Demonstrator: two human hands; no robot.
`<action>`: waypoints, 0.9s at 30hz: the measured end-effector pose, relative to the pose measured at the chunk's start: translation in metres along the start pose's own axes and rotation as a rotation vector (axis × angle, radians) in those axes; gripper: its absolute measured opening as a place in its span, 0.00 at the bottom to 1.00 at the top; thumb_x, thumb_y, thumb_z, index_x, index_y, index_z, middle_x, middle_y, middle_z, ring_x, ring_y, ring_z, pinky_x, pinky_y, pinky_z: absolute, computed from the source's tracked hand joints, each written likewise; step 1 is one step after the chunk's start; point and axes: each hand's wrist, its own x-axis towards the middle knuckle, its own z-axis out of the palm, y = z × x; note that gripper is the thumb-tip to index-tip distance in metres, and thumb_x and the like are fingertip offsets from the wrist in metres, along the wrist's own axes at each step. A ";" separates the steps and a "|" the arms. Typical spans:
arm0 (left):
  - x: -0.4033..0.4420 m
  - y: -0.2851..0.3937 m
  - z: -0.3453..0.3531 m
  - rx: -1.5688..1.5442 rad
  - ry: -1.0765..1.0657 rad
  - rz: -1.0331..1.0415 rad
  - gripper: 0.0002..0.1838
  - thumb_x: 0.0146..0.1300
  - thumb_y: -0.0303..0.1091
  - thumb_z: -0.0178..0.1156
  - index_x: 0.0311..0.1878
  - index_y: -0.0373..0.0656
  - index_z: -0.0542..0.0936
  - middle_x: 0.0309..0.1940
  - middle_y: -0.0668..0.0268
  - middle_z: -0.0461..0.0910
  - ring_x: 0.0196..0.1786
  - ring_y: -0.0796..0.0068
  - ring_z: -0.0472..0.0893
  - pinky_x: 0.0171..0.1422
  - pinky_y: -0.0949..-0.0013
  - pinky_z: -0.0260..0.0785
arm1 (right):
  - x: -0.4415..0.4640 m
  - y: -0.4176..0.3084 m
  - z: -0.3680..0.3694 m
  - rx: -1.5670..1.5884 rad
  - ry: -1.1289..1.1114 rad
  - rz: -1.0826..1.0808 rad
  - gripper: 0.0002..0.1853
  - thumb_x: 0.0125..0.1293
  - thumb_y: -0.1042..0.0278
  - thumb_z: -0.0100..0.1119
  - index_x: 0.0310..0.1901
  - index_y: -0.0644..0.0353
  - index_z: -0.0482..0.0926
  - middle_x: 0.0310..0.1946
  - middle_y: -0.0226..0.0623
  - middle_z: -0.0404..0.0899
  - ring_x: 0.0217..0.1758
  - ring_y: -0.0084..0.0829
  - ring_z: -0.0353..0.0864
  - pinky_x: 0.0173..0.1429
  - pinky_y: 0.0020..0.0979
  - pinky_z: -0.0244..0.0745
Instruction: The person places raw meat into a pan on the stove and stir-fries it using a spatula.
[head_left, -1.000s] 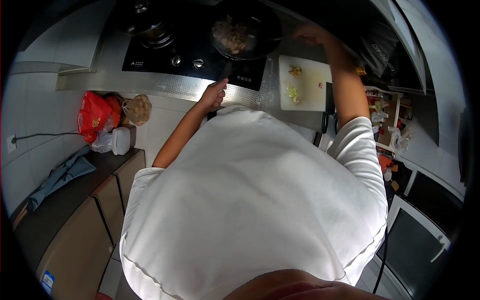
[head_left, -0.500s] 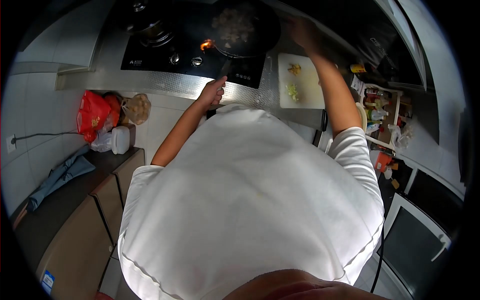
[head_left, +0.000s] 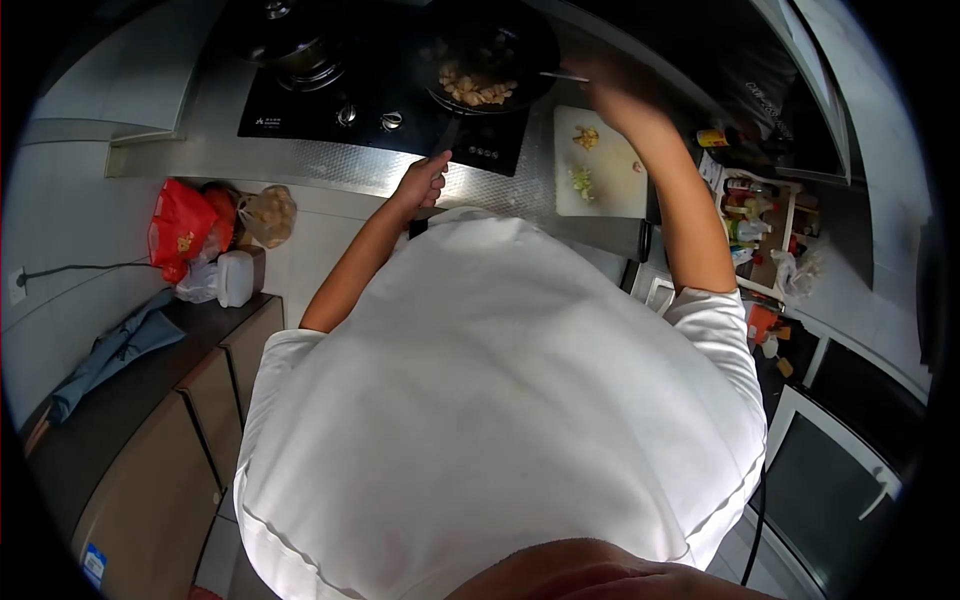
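Note:
My left hand (head_left: 424,184) is wrapped around the dark handle of a frying pan (head_left: 535,60), which sits on the black gas hob (head_left: 385,145). Small browned chunks of food (head_left: 478,90) lie bunched toward the near side of the pan. To the right of it, my right hand (head_left: 618,98) is blurred by motion. From that hand a cooking utensil with a thin shiny handle (head_left: 565,77) reaches over the pan's rim; its working end is too dark to make out. Beside the pan, a white cutting board (head_left: 612,190) carries a yellowish chopped pile (head_left: 586,138) and chopped green pieces (head_left: 581,182).
A lidded pot (head_left: 290,50) stands on the far left of the hob. Bottles fill a rack (head_left: 790,240) at the right. A red bag (head_left: 180,225) and a white container (head_left: 236,278) sit at the left on a dark counter (head_left: 190,320).
The food has shifted from the far part of the pan to its near side. Orange flame at the pan's left edge no longer shows. My right hand came slightly nearer, and the utensil's handle now shows.

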 end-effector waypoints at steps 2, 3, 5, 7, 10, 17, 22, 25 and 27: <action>0.000 -0.002 0.001 0.003 -0.006 -0.002 0.19 0.69 0.56 0.60 0.37 0.51 0.70 0.17 0.79 0.59 0.16 0.88 0.51 0.18 0.79 0.39 | -0.005 -0.006 0.022 -0.061 0.074 -0.068 0.19 0.66 0.72 0.56 0.57 0.46 0.83 0.39 0.45 0.84 0.44 0.45 0.85 0.49 0.42 0.79; -0.001 -0.002 0.001 -0.006 -0.011 -0.004 0.19 0.69 0.56 0.60 0.37 0.51 0.70 0.17 0.79 0.59 0.16 0.88 0.51 0.18 0.79 0.39 | -0.009 -0.014 0.034 -0.120 0.144 -0.133 0.19 0.65 0.71 0.58 0.57 0.46 0.83 0.38 0.45 0.84 0.41 0.45 0.85 0.46 0.43 0.79; -0.001 -0.002 0.003 -0.006 -0.021 -0.003 0.19 0.69 0.56 0.60 0.36 0.51 0.70 0.17 0.79 0.59 0.16 0.88 0.51 0.18 0.79 0.39 | -0.007 -0.033 0.052 -0.143 0.135 0.026 0.18 0.67 0.70 0.55 0.57 0.45 0.82 0.38 0.44 0.85 0.42 0.45 0.85 0.46 0.46 0.80; -0.002 -0.001 0.003 0.010 0.000 0.009 0.19 0.70 0.56 0.59 0.36 0.52 0.70 0.17 0.80 0.59 0.15 0.88 0.51 0.18 0.79 0.39 | -0.001 -0.030 0.083 -0.167 0.198 0.207 0.20 0.63 0.61 0.62 0.58 0.42 0.81 0.31 0.39 0.84 0.34 0.43 0.85 0.38 0.42 0.79; -0.001 -0.003 0.003 -0.004 -0.019 0.019 0.19 0.70 0.56 0.59 0.35 0.52 0.70 0.17 0.80 0.59 0.15 0.88 0.51 0.17 0.79 0.40 | 0.016 -0.039 0.104 -0.078 0.109 0.371 0.22 0.67 0.61 0.58 0.63 0.42 0.77 0.34 0.42 0.84 0.36 0.45 0.85 0.38 0.43 0.80; 0.000 -0.004 0.005 -0.009 -0.001 0.024 0.19 0.70 0.56 0.59 0.35 0.52 0.70 0.17 0.79 0.60 0.15 0.88 0.51 0.17 0.79 0.40 | -0.003 -0.035 0.092 0.034 0.113 0.151 0.23 0.71 0.66 0.52 0.67 0.40 0.73 0.45 0.43 0.83 0.44 0.46 0.85 0.43 0.44 0.82; 0.005 -0.007 0.002 0.016 0.016 0.027 0.19 0.70 0.56 0.59 0.36 0.51 0.70 0.17 0.79 0.60 0.15 0.87 0.52 0.17 0.78 0.40 | -0.035 0.013 0.018 -0.013 0.105 -0.018 0.23 0.67 0.73 0.54 0.61 0.41 0.80 0.48 0.43 0.84 0.47 0.44 0.84 0.48 0.40 0.81; 0.006 -0.006 0.003 0.027 0.018 0.029 0.19 0.70 0.56 0.59 0.37 0.51 0.70 0.17 0.79 0.60 0.15 0.87 0.52 0.17 0.78 0.41 | -0.040 0.004 0.002 -0.130 0.132 -0.039 0.22 0.65 0.73 0.54 0.59 0.41 0.82 0.44 0.42 0.85 0.45 0.45 0.84 0.48 0.41 0.80; 0.008 -0.008 0.002 0.027 0.008 0.031 0.20 0.69 0.57 0.60 0.37 0.51 0.70 0.17 0.79 0.59 0.15 0.87 0.52 0.17 0.78 0.41 | -0.031 0.002 0.042 -0.130 0.138 0.008 0.22 0.64 0.71 0.55 0.59 0.40 0.82 0.42 0.42 0.85 0.44 0.45 0.85 0.47 0.42 0.80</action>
